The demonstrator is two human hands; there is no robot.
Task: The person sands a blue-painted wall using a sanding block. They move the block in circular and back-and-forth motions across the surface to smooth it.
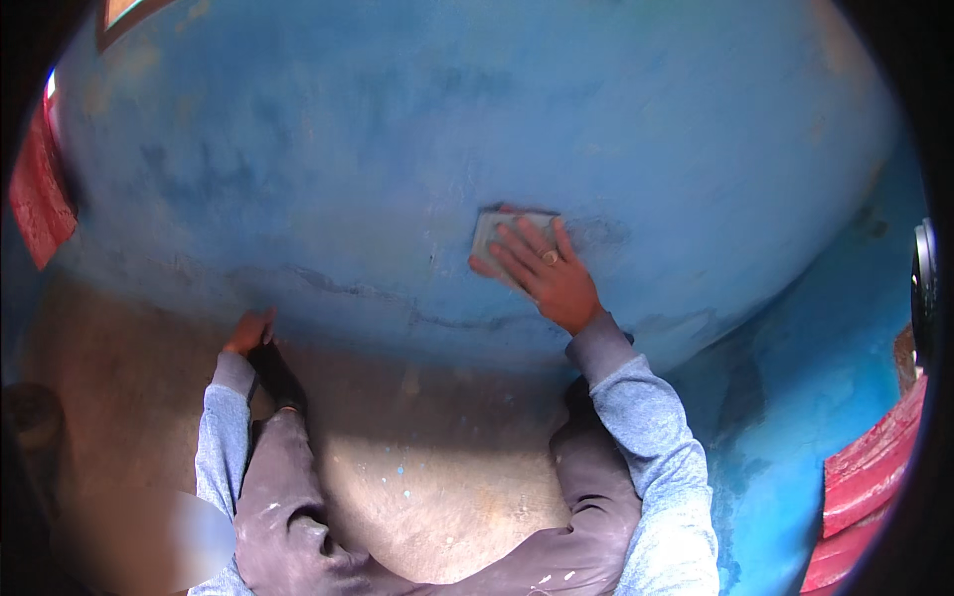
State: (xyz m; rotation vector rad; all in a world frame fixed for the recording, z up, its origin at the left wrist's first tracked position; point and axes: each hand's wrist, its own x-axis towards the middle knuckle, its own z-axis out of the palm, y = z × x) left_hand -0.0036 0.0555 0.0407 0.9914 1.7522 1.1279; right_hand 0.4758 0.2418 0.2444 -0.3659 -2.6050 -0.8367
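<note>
A blue-painted wall (358,171) with cracks and worn patches fills the upper part of the view. My right hand (548,276), with a ring on one finger, presses a flat greyish sheet or pad (488,231) against it, fingers spread over the piece. Whether this is sandpaper or a cloth I cannot tell. A rough, cracked patch (600,231) shows just right of the fingertips. At the lower left, my left hand (251,331) is beside the wall's foot, above my shoe, fingers partly bent; what it touches is unclear.
Below the wall lies a brown floor (447,477) with small paint specks. Red corrugated pieces stand at the far left (45,186) and lower right (868,484). Another blue wall (775,387) meets this one at the right. A wooden-framed opening (119,22) is at the upper left.
</note>
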